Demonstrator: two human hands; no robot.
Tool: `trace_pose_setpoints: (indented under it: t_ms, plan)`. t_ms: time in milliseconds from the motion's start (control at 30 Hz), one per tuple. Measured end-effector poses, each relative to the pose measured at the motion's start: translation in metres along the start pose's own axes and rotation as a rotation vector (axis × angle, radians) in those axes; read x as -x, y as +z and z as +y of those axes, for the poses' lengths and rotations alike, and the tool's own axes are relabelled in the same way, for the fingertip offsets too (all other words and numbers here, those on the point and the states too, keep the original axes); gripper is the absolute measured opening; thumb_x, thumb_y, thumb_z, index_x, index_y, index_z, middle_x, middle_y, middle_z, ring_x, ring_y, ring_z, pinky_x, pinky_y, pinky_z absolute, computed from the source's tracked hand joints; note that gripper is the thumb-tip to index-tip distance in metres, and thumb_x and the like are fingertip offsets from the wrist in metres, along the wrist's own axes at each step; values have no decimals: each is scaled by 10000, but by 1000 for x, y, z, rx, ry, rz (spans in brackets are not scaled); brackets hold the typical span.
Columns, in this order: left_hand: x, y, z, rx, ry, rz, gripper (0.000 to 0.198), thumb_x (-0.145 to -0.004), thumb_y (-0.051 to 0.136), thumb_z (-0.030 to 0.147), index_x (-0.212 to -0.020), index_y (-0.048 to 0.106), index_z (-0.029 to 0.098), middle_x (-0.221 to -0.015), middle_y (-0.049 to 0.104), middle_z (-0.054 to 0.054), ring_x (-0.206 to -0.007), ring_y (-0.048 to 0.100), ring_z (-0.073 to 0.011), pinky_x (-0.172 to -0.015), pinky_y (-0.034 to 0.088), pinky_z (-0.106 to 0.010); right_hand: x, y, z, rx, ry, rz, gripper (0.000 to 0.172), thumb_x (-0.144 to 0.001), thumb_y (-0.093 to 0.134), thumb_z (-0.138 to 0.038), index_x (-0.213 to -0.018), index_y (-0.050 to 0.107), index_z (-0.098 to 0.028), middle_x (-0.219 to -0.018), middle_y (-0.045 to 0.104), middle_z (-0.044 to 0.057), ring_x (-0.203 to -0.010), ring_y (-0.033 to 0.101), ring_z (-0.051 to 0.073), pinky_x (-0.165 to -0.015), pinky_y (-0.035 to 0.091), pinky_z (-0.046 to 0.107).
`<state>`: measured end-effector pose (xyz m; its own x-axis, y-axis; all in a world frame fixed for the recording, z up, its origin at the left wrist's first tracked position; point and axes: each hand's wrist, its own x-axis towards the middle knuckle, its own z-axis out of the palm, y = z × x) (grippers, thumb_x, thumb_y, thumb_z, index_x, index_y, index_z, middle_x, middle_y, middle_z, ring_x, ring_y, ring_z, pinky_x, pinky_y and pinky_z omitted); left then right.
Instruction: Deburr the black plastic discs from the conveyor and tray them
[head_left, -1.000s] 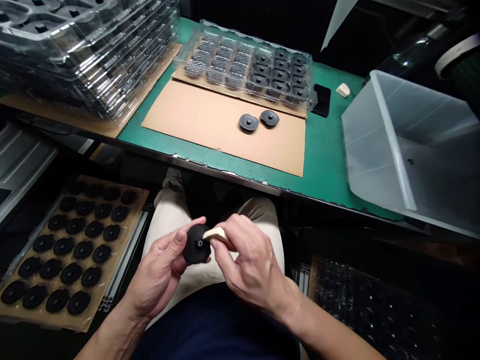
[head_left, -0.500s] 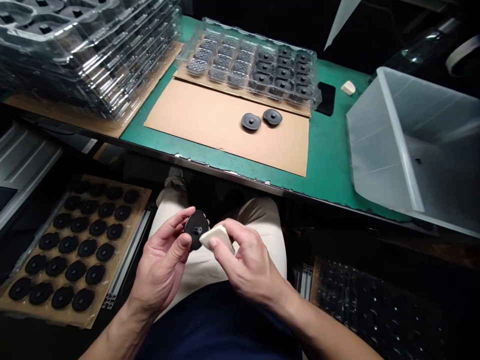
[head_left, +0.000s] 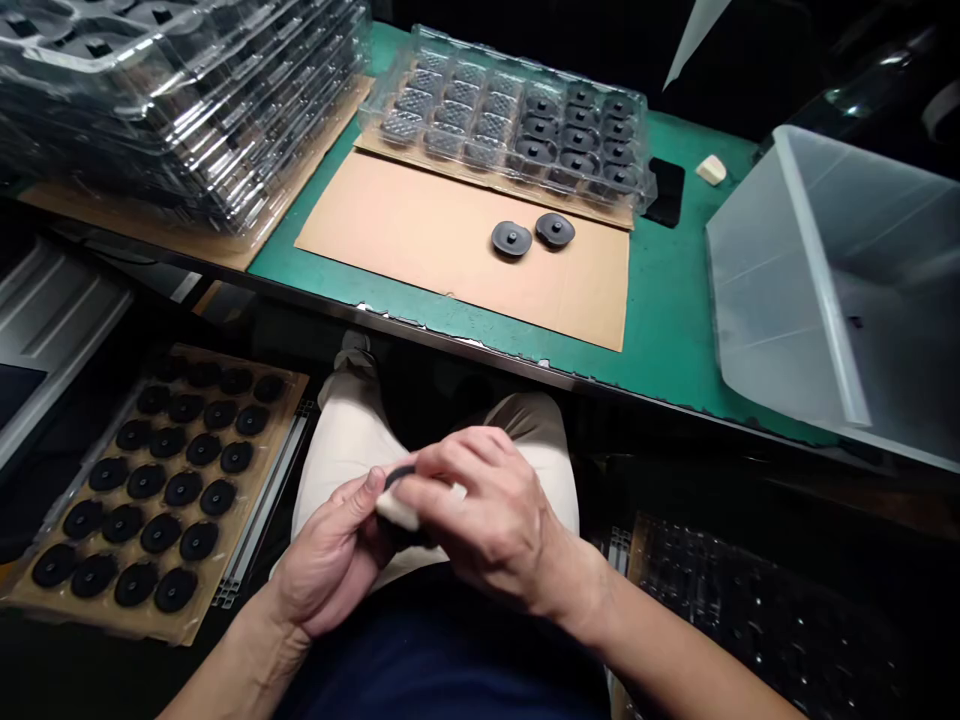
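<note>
Above my lap, my left hand [head_left: 341, 545] grips a round black part [head_left: 399, 474], most of which is covered by my fingers. My right hand [head_left: 487, 505] pinches a cream-coloured block, maybe a sponge [head_left: 397, 510], pressed against that part. On the cardboard sheet [head_left: 420, 230] ahead lie two similar black discs, a left one [head_left: 511, 240] and a right one [head_left: 555, 231], each with a small central stub. Behind them, a clear plastic tray [head_left: 450, 145] has black discs in its right-hand pockets; its left pockets hold none.
A tall stack of clear trays [head_left: 225, 150] stands at the left of the green table [head_left: 667, 330]. At the right are a translucent bin [head_left: 817, 290], a dark flat slab [head_left: 666, 192] and another cream block [head_left: 711, 170]. Lower left, a tray of discs [head_left: 142, 490] rests on cardboard.
My right hand has moved left and over the black part, bringing the cream block across its face. The disc, plainly visible before, is now mostly covered. The view has shifted slightly.
</note>
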<state>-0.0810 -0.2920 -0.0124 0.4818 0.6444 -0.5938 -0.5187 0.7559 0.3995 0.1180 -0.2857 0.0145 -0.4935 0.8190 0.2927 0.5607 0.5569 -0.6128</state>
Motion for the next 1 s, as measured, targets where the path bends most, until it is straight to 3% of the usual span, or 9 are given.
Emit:
trace_pose_setpoints:
  t_ms: [67,167,233,367,433,567,700,867,1000]
  plan:
    - [-2,0,1,-14,184,49,323,-968,697,311,-1285,732,263,-1286,731,-69,-1134,686,-168,-1009,556,-260,-2,3,-5,-53,253,109,201,-1060,494,-251,-967,650,-166,-862,600,49,-790,532,199,-748,395,353]
    - [-3,4,5,-121,417,81,470,-877,791,180,-1322,706,307,-1297,730,-29,-1208,664,-156,-1045,526,-213,-4,7,-14,-312,534,93,253,-1047,530,-276,-810,546,-188,-698,489,-17,-614,444,139,-577,329,288]
    - [-3,7,7,-170,503,83,469,-841,817,148,-1278,732,294,-1245,748,-25,-1180,678,-152,-1028,530,-193,-5,8,-17,-398,484,84,227,-1032,541,-275,-822,540,-189,-712,479,-22,-620,435,134,-582,328,284]
    - [-1,7,7,-192,552,130,458,-826,832,163,-1258,739,287,-1229,749,-32,-1198,669,-165,-1071,524,-240,-5,10,-10,-175,286,185,165,-1012,527,-205,-859,579,-172,-779,490,7,-706,427,158,-690,336,315]
    - [0,6,7,-196,539,152,461,-827,834,175,-1264,733,287,-1242,745,-32,-1206,665,-164,-1075,525,-246,-4,11,-7,-130,307,202,178,-1018,521,-189,-848,573,-172,-775,483,7,-705,415,158,-692,326,318]
    - [-1,6,6,-189,536,137,447,-843,822,191,-1269,730,290,-1261,743,-35,-1187,674,-152,-1047,541,-230,-4,8,-8,-382,317,121,141,-1024,547,-220,-900,592,-170,-762,484,-6,-690,441,147,-679,355,296]
    - [-1,7,5,-179,483,137,450,-841,828,218,-1274,729,292,-1290,731,-43,-1199,667,-160,-1058,536,-246,-5,6,-6,-256,346,208,135,-1012,555,-200,-897,616,-165,-778,503,5,-712,441,154,-696,342,309]
    - [1,8,7,-160,448,145,449,-856,816,262,-1294,720,293,-1323,715,-56,-1222,663,-199,-1035,557,-270,-2,2,-2,-389,283,83,128,-1005,563,-198,-889,611,-173,-773,521,-4,-696,457,145,-671,351,294]
    - [4,8,7,-145,366,137,439,-868,807,277,-1299,726,294,-1300,729,-48,-1166,686,-179,-1000,562,-231,0,0,4,-131,292,142,105,-1020,561,-202,-967,644,-166,-808,533,14,-730,455,168,-717,345,326]
